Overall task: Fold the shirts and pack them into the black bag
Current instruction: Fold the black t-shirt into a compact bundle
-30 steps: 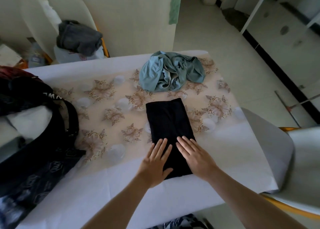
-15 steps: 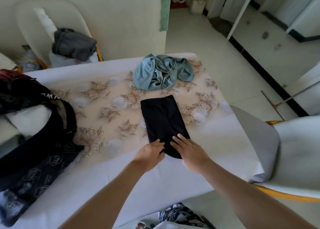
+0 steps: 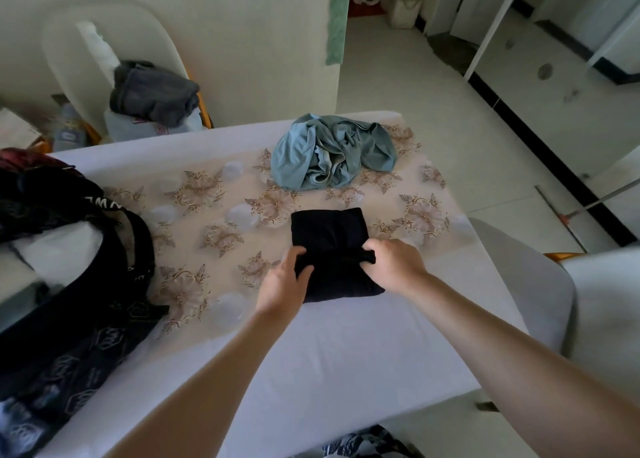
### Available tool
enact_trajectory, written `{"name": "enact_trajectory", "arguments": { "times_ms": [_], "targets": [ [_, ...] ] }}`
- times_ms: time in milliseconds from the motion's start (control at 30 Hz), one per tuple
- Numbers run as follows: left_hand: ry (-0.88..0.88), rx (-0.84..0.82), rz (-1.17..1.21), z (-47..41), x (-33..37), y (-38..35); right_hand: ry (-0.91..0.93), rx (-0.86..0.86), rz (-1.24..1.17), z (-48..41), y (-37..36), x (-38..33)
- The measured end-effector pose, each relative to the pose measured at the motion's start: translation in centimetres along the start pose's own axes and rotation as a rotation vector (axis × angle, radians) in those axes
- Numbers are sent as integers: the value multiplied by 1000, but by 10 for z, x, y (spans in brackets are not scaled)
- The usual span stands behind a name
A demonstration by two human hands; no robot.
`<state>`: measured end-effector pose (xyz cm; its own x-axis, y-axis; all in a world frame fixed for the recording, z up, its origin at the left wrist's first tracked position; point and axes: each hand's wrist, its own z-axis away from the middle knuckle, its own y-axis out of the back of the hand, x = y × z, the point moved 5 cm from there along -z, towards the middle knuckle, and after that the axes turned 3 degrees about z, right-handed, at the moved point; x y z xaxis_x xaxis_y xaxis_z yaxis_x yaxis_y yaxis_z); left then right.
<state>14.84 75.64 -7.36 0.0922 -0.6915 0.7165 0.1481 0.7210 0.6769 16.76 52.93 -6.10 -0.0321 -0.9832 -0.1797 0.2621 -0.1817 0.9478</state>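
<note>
On the worktop (image 3: 346,360), near its middle, we see the black shirt (image 3: 329,232) lying as a narrow folded strip, its near end doubled over. Our left hand (image 3: 284,281) curls its fingers round the left edge of that doubled part and our right hand (image 3: 393,265) grips the right edge in the same way, so both hands hold the fold between them. Just beyond the black shirt, apart from it, the blue shirt (image 3: 332,152) sits crumpled in a heap at the far edge of the flowered cloth. At the left edge of the worktop lies the black bag (image 3: 86,319), slumped open with a white garment (image 3: 59,253) showing inside; bare flowered cloth lies between it and the black shirt. Behind the worktop a pale chair (image 3: 69,42) carries a grey bundle of clothing (image 3: 152,94), and a second chair (image 3: 519,284) stands pushed against the right side. A long-handled floor tool (image 3: 561,215) lies on the tiles further right. On the bag's strap (image 3: 104,203) we make out a few white capitals, "WE" among them, but cannot read the whole word; the bag's fabric bears repeated hexagon marks too small to read.
</note>
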Motion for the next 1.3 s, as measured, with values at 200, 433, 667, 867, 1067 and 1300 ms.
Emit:
{"name": "enact_trajectory", "arguments": {
  "times_ms": [200, 433, 667, 867, 1067, 1300],
  "targets": [
    [-724, 104, -358, 1, 39, -39, -23, 129, -34, -18, -19, 1],
    [-595, -294, -718, -17, -10, -86, 236, 506, 183, -14, -27, -8],
    [-608, -250, -661, -33, -23, -77, 444, 4, 202, 6, -76, 0],
    [-507, -350, -598, -39, -32, -56, 376, -33, 88, -2, -73, -3],
    [-133, -379, -297, -44, -1, -6, 132, -50, -209, -11, -23, -5],
    [-63, -62, -130, -55, -3, 23, 26, 100, -382, -20, 1, 4]
  ]
}}
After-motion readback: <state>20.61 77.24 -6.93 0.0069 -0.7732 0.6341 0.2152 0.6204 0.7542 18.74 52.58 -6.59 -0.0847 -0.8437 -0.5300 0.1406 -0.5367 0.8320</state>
